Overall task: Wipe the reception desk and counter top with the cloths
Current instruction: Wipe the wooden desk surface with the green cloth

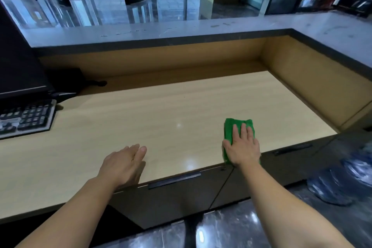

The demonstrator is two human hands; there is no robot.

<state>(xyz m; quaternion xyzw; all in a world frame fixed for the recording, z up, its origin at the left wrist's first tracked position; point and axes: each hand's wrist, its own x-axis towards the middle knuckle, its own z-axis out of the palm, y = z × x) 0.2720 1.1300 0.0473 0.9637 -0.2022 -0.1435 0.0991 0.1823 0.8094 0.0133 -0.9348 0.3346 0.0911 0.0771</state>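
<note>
A folded green cloth (231,129) lies on the light wooden reception desk (161,115), near its front edge on the right. My right hand (242,146) presses flat on the cloth with straight fingers. My left hand (123,162) is held over the desk's front edge with fingers straight and together, holding nothing. A grey stone counter top (141,33) runs above and behind the desk and turns along the right side.
A black keyboard (26,120) and a dark monitor (18,70) stand at the desk's left end. Dark drawers with bar handles (174,180) sit under the desk front. A blurred blue shape (342,183) lies on the floor at right.
</note>
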